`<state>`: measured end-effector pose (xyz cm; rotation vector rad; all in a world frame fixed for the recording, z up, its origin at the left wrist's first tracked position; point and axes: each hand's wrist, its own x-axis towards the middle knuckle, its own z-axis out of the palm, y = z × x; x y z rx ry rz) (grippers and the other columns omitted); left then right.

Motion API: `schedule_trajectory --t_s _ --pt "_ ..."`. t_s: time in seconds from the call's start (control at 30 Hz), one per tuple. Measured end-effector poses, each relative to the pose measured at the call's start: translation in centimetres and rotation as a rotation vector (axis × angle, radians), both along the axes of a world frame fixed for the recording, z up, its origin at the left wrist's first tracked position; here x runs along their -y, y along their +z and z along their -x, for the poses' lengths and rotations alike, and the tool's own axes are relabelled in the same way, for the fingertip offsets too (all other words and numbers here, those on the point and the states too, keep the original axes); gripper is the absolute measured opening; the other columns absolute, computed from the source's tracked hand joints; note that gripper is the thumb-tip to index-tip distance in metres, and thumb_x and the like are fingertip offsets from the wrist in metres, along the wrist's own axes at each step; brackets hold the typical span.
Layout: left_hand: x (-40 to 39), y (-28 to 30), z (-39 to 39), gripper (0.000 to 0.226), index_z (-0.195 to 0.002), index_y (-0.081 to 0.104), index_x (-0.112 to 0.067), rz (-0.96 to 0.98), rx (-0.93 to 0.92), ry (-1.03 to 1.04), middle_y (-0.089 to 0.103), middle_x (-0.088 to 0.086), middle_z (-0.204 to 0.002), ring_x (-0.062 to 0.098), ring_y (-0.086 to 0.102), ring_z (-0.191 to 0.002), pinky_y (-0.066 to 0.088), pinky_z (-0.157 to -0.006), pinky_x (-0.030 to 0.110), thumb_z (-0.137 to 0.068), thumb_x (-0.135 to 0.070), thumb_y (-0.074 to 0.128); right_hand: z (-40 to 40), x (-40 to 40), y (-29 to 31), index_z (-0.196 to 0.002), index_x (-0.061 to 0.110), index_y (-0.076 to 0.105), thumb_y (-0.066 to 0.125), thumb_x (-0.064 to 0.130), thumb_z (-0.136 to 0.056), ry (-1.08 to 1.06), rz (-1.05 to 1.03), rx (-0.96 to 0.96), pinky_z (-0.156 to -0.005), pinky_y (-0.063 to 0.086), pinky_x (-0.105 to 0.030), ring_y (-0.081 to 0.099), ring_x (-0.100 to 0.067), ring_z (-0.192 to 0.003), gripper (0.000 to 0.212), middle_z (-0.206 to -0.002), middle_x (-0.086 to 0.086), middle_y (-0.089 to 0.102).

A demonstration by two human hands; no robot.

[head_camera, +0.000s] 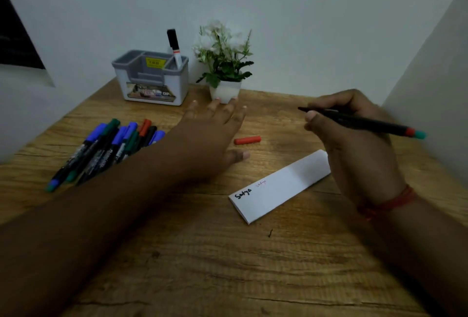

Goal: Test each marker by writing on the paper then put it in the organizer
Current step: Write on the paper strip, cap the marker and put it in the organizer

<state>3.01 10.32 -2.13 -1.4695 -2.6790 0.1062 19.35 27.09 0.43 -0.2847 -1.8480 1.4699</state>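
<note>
Right hand (354,139): fingers curled round a dark pen (364,121), held above the table (228,266) to the right of the folded paper. The pen lies nearly level, its uncapped tip pointing left, its rear end showing a red band and a teal end. A red thread band (390,205) sits on the right wrist.

Left hand (215,134): fingers straight and spread, holding nothing, reaching forward over the table. Its thumb lies close below a red cap (247,140), which rests loose on the table; contact between them cannot be confirmed.

Paper (281,186): white, folded into a long strip, lying slantwise on the table between the two hands. Near its left end it bears one word in thick black and, just beside that, a smaller word in thin red.

Heap of markers (106,149): on the table at the left, partly behind the left forearm, with blue, green, red and black caps.

Organizer (152,78): grey and white, at the back of the table against the wall. One marker with a black cap (174,47) stands upright in its right rear compartment.

Potted plant (224,68): white pot, just right of the organizer.
</note>
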Motion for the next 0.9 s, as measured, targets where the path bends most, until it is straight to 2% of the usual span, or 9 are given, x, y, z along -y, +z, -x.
schedule_trajectory --t_s 0.1,0.2,0.27,0.33,0.43,0.5,0.6,0.73,0.9 --pt "-0.8 0.2 0.2 0.073 -0.155 0.017 -0.026 -0.07 -0.014 -0.016 0.015 0.001 -0.164 0.02 0.015 -0.149 0.011 -0.12 0.052 -0.095 -0.061 0.039 2.4 -1.0 0.2 -0.097 0.008 0.068 0.069 0.001 -0.087 0.091 0.162 0.064 -0.099 0.055 -0.043 0.069 -0.03 -0.107 0.013 -0.103 -0.016 0.071" --pt "-1.7 0.3 -0.3 0.051 -0.141 0.044 -0.03 -0.137 -0.004 -0.033 0.04 -0.003 -0.153 0.018 0.038 -0.137 0.028 -0.112 0.047 -0.096 -0.054 0.046 4.0 -1.1 0.1 -0.092 0.002 0.064 0.06 -0.007 -0.092 0.107 0.415 0.008 -0.097 0.057 -0.038 0.067 -0.028 -0.101 0.01 -0.097 -0.013 0.067" --pt "-2.2 0.4 -0.6 0.037 -0.126 0.057 -0.029 -0.152 -0.013 -0.035 0.054 -0.003 -0.137 0.018 0.051 -0.12 0.042 -0.094 0.041 -0.096 -0.049 0.048 4.0 -0.9 -0.1 -0.089 0.003 0.062 0.059 -0.005 -0.094 0.116 0.469 -0.002 -0.092 0.057 -0.038 0.067 -0.027 -0.096 0.01 -0.094 -0.012 0.066" --pt "-2.5 0.6 -0.9 0.028 -0.114 0.062 -0.027 -0.141 -0.017 -0.005 0.063 -0.004 -0.114 0.016 0.056 -0.1 0.043 -0.074 0.034 -0.097 -0.045 0.048 3.7 -0.8 -0.3 -0.085 0.008 0.061 0.061 0.0 -0.094 0.134 0.44 0.009 -0.088 0.059 -0.037 0.068 -0.024 -0.089 0.013 -0.089 -0.009 0.067" --pt "-2.5 0.5 -1.2 0.023 -0.108 0.063 -0.026 -0.163 0.018 0.06 0.063 -0.003 -0.1 0.016 0.056 -0.088 0.042 -0.069 0.033 -0.099 -0.041 0.049 3.3 -0.9 -0.6 -0.084 0.011 0.059 0.064 0.007 -0.095 0.125 0.466 -0.006 -0.082 0.061 -0.035 0.069 -0.023 -0.081 0.013 -0.084 -0.007 0.068" --pt "-2.3 0.7 -1.5 0.021 -0.11 0.062 -0.028 -0.229 0.064 0.085 0.063 -0.004 -0.101 0.014 0.055 -0.087 0.04 -0.068 0.032 -0.1 -0.039 0.048 3.0 -1.1 -0.7 -0.089 0.01 0.059 0.065 0.015 -0.096 0.104 0.454 -0.004 -0.077 0.061 -0.034 0.068 -0.02 -0.077 0.01 -0.082 -0.008 0.069" --pt "-1.7 1.2 -2.1 0.022 -0.117 0.059 -0.03 -0.344 0.139 0.096 0.063 -0.006 -0.105 0.012 0.055 -0.09 0.039 -0.069 0.031 -0.101 -0.036 0.046 2.7 -1.4 -0.8 -0.088 0.009 0.064 0.062 0.024 -0.098 0.089 0.414 0.014 -0.069 0.059 -0.032 0.066 -0.015 -0.069 0.018 -0.078 -0.008 0.07" --pt "-1.1 1.5 -2.8 0.02 -0.117 0.058 -0.031 -0.45 0.17 0.08 0.063 -0.008 -0.1 0.01 0.054 -0.086 0.047 -0.074 0.034 -0.101 -0.036 0.046 2.6 -1.3 -0.7 -0.08 0.01 0.065 0.061 0.026 -0.098 0.104 0.412 0.02 -0.063 0.058 -0.03 0.063 -0.012 -0.063 0.025 -0.075 -0.009 0.069" --pt "-1.1 1.4 -2.9 0.016 -0.113 0.058 -0.032 -0.508 0.168 0.028 0.056 -0.013 -0.091 0.007 0.051 -0.082 0.045 -0.07 0.032 -0.1 -0.035 0.048 2.7 -1.0 -0.8 -0.079 0.012 0.065 0.061 0.026 -0.098 0.131 0.391 0.032 -0.062 0.058 -0.029 0.064 -0.014 -0.064 0.024 -0.075 -0.01 0.071"
